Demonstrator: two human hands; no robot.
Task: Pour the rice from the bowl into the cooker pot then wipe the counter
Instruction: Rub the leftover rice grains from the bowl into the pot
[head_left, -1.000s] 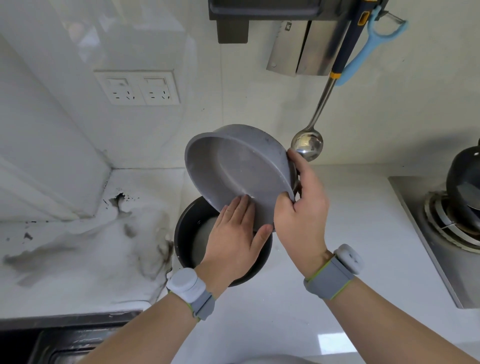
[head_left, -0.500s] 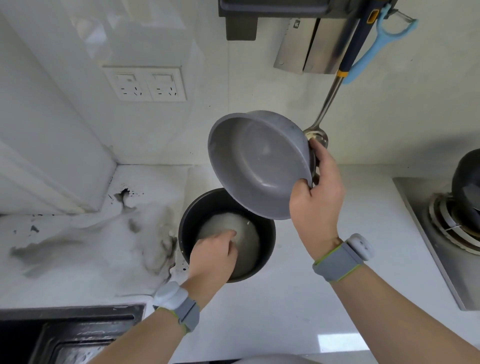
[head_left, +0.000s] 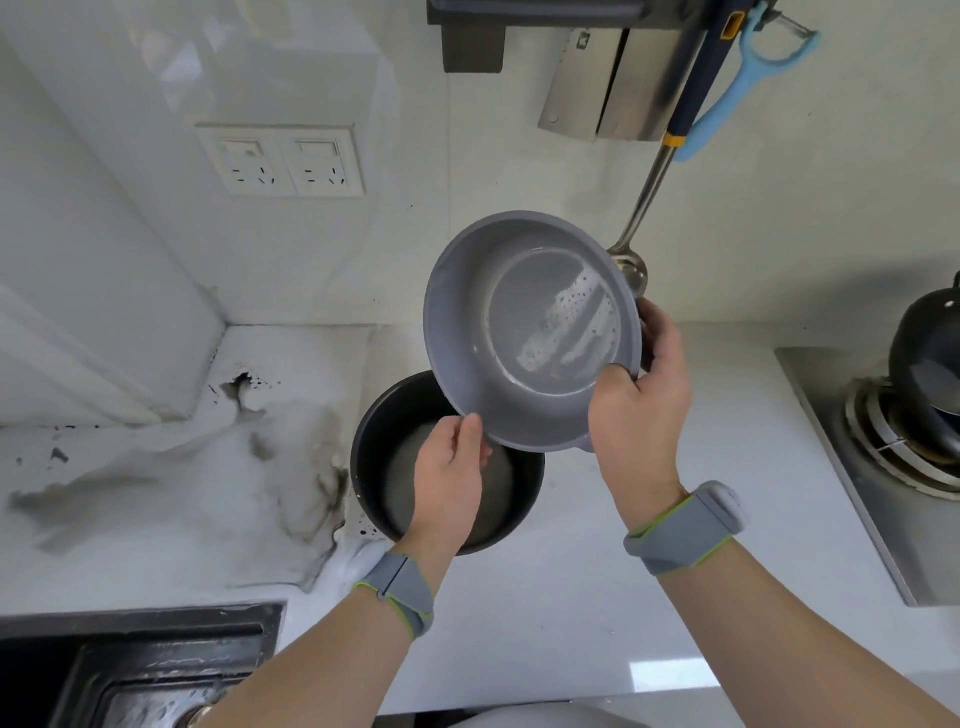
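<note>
My right hand (head_left: 641, 410) grips the right rim of a grey bowl (head_left: 524, 332), held tilted above the counter with its inside facing me. The bowl holds only wet streaks and droplets. Under its lower edge stands the black cooker pot (head_left: 371, 467) with pale rice (head_left: 400, 478) in the bottom. My left hand (head_left: 449, 483) hovers over the pot, fingers curled, its fingertips touching the bowl's lower rim. Part of the pot and rice is hidden behind that hand and the bowl.
The white counter (head_left: 545, 613) has dark stains (head_left: 291, 467) left of the pot. A black sink (head_left: 130, 670) sits at front left. A gas stove (head_left: 883, 467) with a black wok (head_left: 930, 364) stands at right. A ladle (head_left: 631, 265) and blue peeler (head_left: 727, 98) hang on the wall.
My left hand left the inside of the bowl, dipped into the pot, then rose to the bowl's lower rim. The bowl moved up and right, turning its inside more toward me.
</note>
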